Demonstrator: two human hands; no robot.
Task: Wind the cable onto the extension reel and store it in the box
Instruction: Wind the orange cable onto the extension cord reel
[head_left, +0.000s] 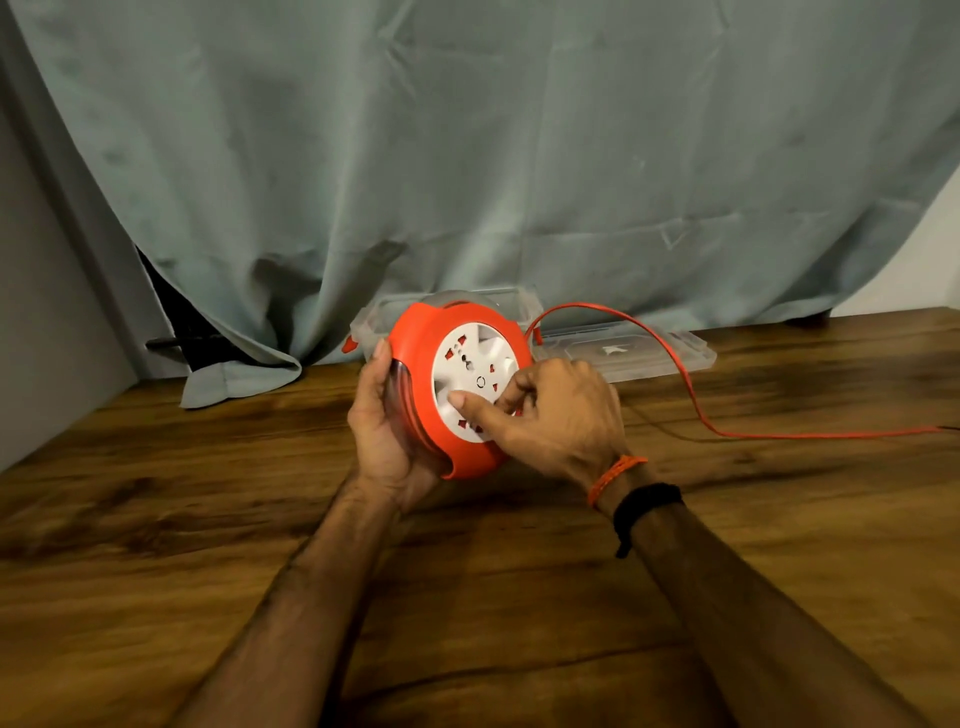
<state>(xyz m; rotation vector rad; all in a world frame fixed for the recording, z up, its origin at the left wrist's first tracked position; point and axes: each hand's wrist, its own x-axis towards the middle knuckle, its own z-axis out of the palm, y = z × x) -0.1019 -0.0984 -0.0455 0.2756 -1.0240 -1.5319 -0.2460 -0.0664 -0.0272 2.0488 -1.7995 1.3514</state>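
Observation:
An orange extension reel (421, 338) with a white socket face is held upright just above the wooden table (208, 519). My left hand (382, 431) cups its clear left side and underside. My right hand (550, 415) grips the white centre dial, thumb and fingers pressed on its lower right part. An orange cable (691, 384) leaves the reel's upper right, arcs over and trails along the table to the right edge of view. Behind the reel stands a clear plastic box (519, 306), partly hidden by it.
The clear box lid (634, 348) lies flat on the table to the right of the box. A grey-green curtain (467, 156) hangs behind and drapes onto the table's far edge. A grey wall (41, 312) borders the left side.

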